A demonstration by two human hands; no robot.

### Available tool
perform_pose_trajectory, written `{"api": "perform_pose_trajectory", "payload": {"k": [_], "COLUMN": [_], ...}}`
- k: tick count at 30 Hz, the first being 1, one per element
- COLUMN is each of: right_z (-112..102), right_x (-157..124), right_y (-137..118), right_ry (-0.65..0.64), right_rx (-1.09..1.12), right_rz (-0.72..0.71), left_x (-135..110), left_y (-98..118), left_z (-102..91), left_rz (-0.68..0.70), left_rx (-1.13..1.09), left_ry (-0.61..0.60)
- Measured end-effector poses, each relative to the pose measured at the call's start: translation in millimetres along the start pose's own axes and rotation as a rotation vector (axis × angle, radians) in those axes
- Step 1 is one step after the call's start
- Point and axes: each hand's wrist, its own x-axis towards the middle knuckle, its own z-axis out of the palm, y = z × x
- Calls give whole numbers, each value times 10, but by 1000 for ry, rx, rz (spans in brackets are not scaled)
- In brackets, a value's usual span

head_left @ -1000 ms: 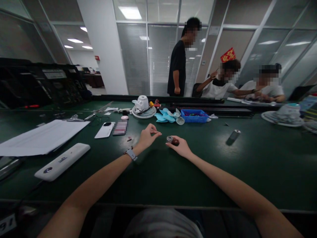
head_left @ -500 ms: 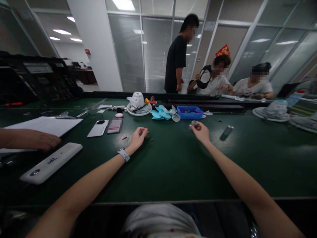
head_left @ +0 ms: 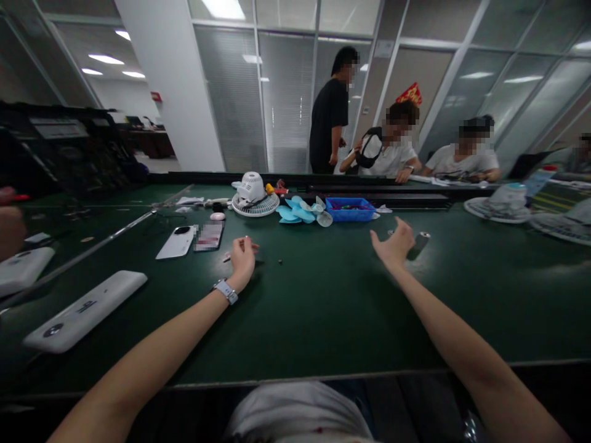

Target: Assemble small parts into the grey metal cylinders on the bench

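Note:
My right hand (head_left: 394, 245) hovers at the right with thumb and fingers apart, and nothing shows in its grasp. Just behind its fingers peeks the end of a small silvery piece (head_left: 391, 232), mostly hidden. A short metal cylinder (head_left: 422, 239) lies on the green table right beside that hand. My left hand (head_left: 244, 261) has its fingers curled together in a pinch; whatever they hold is too small to make out. A tiny dark piece (head_left: 279, 262) rests on the table to its right. Another small dark piece (head_left: 226, 257) lies by its wrist side.
Behind my hands are a white fan part (head_left: 253, 191), light-blue fan blades (head_left: 295, 211) and a blue bin (head_left: 349, 212). Two phones (head_left: 175, 242) lie left, near a long white device (head_left: 87, 311). A co-worker's hand (head_left: 10, 231) is at the far left.
My right hand has let go of the metal piece, opened and moved right. My left hand has shifted slightly left. The co-worker's hand, clipboard and paper have moved away at the left.

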Motion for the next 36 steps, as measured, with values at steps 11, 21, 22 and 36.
{"api": "perform_pose_trajectory", "payload": {"k": [11, 21, 22, 36], "right_z": [446, -63, -121, -43], "right_x": [-1139, -123, 39, 408], "right_y": [-1689, -477, -235, 555], "right_ry": [-912, -282, -155, -165], "right_rx": [288, 219, 134, -111], "right_rz": [-471, -343, -270, 124], "left_x": [-20, -228, -277, -498], "left_y": [-11, 147, 169, 324], "left_z": [-10, -41, -35, -45], "left_rz": [14, 360, 433, 616], "left_rx": [47, 474, 526, 1094], "left_ry": [-59, -392, -490, -577]}}
